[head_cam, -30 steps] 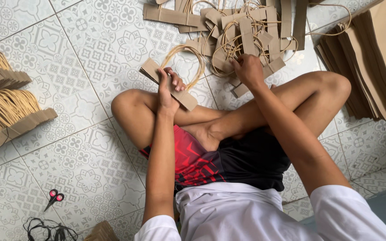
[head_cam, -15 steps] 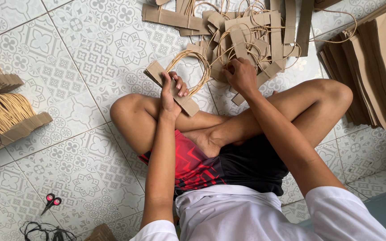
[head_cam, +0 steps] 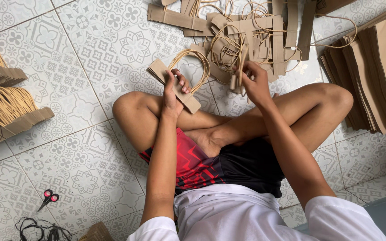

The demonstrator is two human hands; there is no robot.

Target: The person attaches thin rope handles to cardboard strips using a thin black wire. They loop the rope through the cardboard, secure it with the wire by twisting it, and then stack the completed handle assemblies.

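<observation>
Left hand: I see my left hand (head_cam: 174, 91) closed around a stack of cardboard strips (head_cam: 173, 85) with a rope loop (head_cam: 192, 67) arching off its far side, held above my left knee
Right hand: my right hand (head_cam: 256, 82) pinches one strip with a cord (head_cam: 239, 71), lifted at the near edge of the heap
Heap: just beyond my right hand, a tangled pile of strips and cords (head_cam: 246, 27) on the tiled floor (head_cam: 81, 147)
Right of right hand: a stack of brown paper bags (head_cam: 376, 71), near my right knee
Far left of left hand: bundles of finished handles (head_cam: 1, 107), well apart
Behind left elbow: small red scissors (head_cam: 48, 198) beside a black cable (head_cam: 41, 230)
</observation>
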